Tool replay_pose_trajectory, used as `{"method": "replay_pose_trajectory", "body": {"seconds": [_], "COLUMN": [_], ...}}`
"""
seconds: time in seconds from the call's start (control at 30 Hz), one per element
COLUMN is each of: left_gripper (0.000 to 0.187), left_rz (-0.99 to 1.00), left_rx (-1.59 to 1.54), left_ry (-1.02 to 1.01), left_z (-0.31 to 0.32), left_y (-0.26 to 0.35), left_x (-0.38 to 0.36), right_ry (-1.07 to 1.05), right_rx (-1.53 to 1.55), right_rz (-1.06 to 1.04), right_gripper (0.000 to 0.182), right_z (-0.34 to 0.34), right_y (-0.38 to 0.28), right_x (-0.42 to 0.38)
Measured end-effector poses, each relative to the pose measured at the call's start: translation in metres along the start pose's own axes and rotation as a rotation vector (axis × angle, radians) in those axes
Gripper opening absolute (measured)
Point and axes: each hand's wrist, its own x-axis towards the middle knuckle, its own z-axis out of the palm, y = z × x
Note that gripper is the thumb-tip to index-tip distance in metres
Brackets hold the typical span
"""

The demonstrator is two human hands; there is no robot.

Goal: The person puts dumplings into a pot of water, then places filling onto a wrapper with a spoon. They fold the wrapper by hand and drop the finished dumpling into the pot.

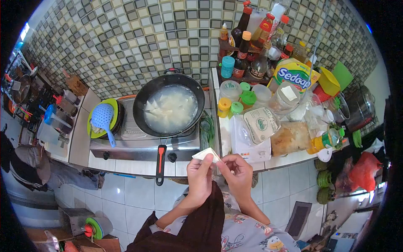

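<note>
A pale, folded dumpling wrapper (205, 153) with a pointed corner is pinched between both hands, in front of the counter edge. My left hand (199, 174) grips it with the thumb on top. My right hand (236, 173) has thumb and fingertips closed on its right side, with the other fingers curled. Whether there is filling inside is hidden. Beyond the hands, a black wok (140, 113) sits on the stove, its red-and-black handle (161, 161) pointing toward me. Pale folded dumplings (170, 110) lie in cloudy liquid inside it.
Left of the wok, a blue slotted ladle (103, 116) rests on a green plate (113, 102) on the steel stove (130, 145). To the right stand jars (230, 90), sauce bottles (240, 61), a round-cornered package (261, 124), a cutting board (289, 138) and an oil bottle (325, 140).
</note>
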Motion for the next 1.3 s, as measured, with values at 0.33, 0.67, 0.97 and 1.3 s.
{"method": "replay_pose_trajectory", "body": {"seconds": [0.33,0.67,0.97,1.3], "left_gripper": [0.015,0.013,0.014,0.023], "left_rz": [-0.011,0.023,0.075,0.112], "left_rx": [-0.005,-0.062,0.433,0.476], "left_ry": [-0.024,-0.020,-0.090,-0.263], "left_z": [0.006,0.000,-0.003,-0.014], "left_y": [0.005,0.001,0.015,0.022], "left_x": [0.001,0.010,0.009,0.019], "right_ry": [-0.102,-0.083,-0.122,-0.346], "right_rx": [-0.193,-0.155,-0.268,-0.418], "right_rz": [-0.088,-0.029,-0.123,-0.072], "right_gripper": [0.016,0.011,0.014,0.012], "right_z": [-0.005,-0.002,-0.011,-0.018], "right_y": [-0.008,-0.006,-0.032,-0.038], "right_x": [0.008,0.010,0.024,0.041]}}
